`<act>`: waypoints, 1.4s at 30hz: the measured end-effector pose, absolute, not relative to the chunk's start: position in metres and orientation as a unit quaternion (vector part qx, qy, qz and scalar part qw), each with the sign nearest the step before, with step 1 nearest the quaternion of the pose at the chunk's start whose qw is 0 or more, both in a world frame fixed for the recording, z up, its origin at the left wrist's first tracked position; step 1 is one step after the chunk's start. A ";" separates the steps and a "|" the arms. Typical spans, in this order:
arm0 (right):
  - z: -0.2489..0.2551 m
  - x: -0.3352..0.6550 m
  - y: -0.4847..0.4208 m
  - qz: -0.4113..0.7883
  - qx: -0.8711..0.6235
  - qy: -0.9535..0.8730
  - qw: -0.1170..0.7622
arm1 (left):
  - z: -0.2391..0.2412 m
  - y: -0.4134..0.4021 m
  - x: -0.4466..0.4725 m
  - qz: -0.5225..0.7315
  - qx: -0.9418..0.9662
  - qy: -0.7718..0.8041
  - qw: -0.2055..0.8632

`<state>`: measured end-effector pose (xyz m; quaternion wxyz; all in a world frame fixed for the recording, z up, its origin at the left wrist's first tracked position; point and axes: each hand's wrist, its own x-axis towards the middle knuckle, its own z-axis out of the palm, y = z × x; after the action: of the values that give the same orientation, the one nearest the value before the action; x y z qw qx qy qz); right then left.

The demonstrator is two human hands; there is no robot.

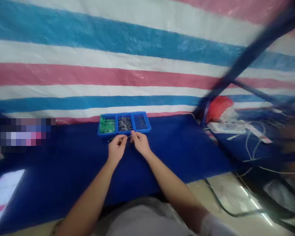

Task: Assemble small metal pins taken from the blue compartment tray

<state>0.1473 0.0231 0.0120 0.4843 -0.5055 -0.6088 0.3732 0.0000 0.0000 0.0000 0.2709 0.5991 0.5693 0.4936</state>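
Pinching what seemed a thin metal pin, left hand and right hand met just in front of the three blue parts trays.

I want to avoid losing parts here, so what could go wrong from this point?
The thin metal piece between the left hand and right hand is small and could slip onto the dark blue table, hard to spot there. A knuckle might also nudge the blue bins just beyond, spilling pins.
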 end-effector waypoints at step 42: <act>0.008 0.144 0.021 0.382 -0.461 -0.600 0.530 | -0.007 0.003 0.001 0.537 0.533 0.567 0.326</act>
<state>0.1440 0.0210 0.0081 0.5303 -0.4606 -0.6003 0.3824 0.0005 0.0029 -0.0067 0.3256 0.5329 0.5673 0.5367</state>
